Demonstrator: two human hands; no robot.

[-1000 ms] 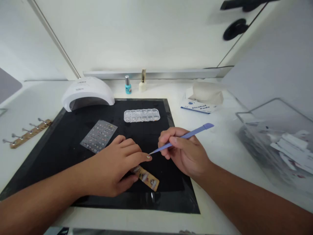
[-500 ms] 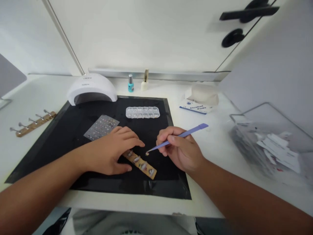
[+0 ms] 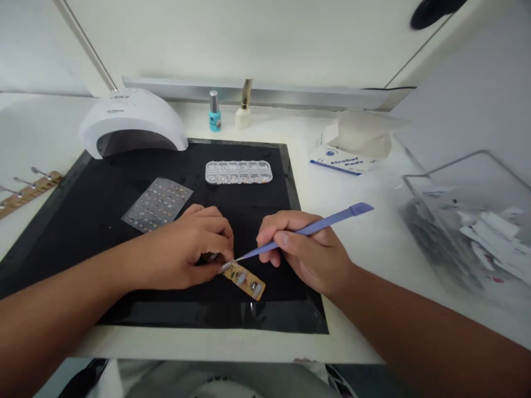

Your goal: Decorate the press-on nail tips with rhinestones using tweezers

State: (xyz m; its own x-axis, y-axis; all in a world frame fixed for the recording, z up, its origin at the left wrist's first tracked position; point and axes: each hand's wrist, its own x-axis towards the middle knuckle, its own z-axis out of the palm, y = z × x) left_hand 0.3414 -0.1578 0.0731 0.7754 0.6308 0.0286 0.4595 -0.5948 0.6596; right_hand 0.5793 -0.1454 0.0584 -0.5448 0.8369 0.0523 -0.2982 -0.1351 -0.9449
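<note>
My left hand [image 3: 193, 251] is closed, thumb and index finger pinched about a pale false nail [image 3: 226, 266] on a wooden nail display stand [image 3: 250, 283]. More false nails stand along the stick, and my fingers hide its far end. My right hand [image 3: 305, 246] grips purple tweezers [image 3: 317, 225] like a pen, their fine metal tip touching the pinched nail. Whatever the tip may carry is too small to make out. Behind my left hand lies a clear sticker sheet [image 3: 160, 203] with rows of small designs.
A black mat [image 3: 186, 312] lies under the work. On it is a clear compartment case [image 3: 238, 172]. A white nail lamp [image 3: 136, 119], a turquoise polish bottle [image 3: 214, 113], a cream bottle [image 3: 243, 115], an alcohol pads box [image 3: 344, 152], a second stand [image 3: 31, 193] and a wire-rimmed bin [image 3: 460, 237] surround it.
The tweezers have moved left from beside the stand onto a false nail. My left thumb and index finger have closed about that nail. The view has tilted down and closer.
</note>
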